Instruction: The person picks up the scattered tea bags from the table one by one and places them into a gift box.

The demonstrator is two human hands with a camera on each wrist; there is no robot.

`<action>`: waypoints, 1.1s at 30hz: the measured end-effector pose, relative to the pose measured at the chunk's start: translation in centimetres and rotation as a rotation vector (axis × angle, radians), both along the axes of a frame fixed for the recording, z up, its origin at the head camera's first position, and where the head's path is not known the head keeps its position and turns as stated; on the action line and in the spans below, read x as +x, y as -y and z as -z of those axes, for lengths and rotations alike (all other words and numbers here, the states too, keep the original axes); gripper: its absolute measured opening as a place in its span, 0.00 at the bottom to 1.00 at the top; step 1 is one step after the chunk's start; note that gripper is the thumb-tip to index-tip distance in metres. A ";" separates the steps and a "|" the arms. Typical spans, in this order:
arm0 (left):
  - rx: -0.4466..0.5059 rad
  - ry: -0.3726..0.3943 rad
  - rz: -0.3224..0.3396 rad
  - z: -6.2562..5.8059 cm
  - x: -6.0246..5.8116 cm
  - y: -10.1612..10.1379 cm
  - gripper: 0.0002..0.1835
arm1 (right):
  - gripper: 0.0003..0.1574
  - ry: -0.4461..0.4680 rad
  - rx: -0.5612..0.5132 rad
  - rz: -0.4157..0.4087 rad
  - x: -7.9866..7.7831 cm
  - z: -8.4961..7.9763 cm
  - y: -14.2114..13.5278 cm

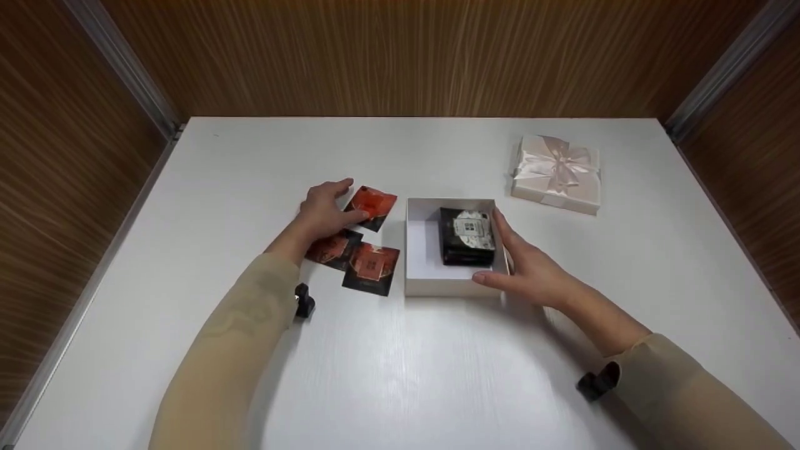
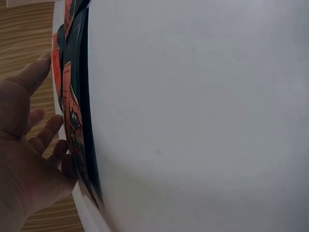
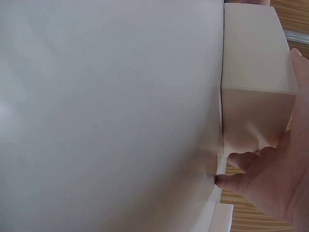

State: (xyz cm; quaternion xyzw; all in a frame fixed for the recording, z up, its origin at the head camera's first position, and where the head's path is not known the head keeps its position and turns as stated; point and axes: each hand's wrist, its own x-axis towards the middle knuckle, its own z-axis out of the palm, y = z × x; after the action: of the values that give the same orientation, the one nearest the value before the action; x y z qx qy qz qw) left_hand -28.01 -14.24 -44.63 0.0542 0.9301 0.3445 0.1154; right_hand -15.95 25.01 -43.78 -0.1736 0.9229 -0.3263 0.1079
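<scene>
Head view, left grip (image 1: 324, 209) relaxed at three visible red packets (image 1: 371, 267), right grip (image 1: 530, 269) wide against one box (image 1: 440, 287).

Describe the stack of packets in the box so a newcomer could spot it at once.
On the white table, find the open white box touched by the right hand. Inside, toward its right wall, sits the dark stack of packets. Its top shows a pale label, unlike the red-patterned packets lying outside, left of the box.
</scene>
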 end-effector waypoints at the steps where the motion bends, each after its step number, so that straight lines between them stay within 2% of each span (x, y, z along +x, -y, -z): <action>1: -0.013 -0.002 -0.002 0.0 0.0 -0.1 0.46 | 0.75 0.001 0.001 0.000 0.0 0.0 0.0; 13: -0.115 -0.069 0.017 0.3 0.1 -0.9 0.49 | 0.75 -0.004 -0.011 -0.005 -0.1 0.0 0.1; 33: -0.079 -0.005 0.008 -0.1 0.1 -0.8 0.48 | 0.76 0.004 -0.015 0.001 0.0 0.1 0.2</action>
State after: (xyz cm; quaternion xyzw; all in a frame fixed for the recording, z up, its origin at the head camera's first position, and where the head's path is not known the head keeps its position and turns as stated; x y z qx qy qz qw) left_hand -27.95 -13.40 -44.51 0.0545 0.9431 0.3068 0.1164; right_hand -15.92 24.85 -43.87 -0.1733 0.9203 -0.3335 0.1083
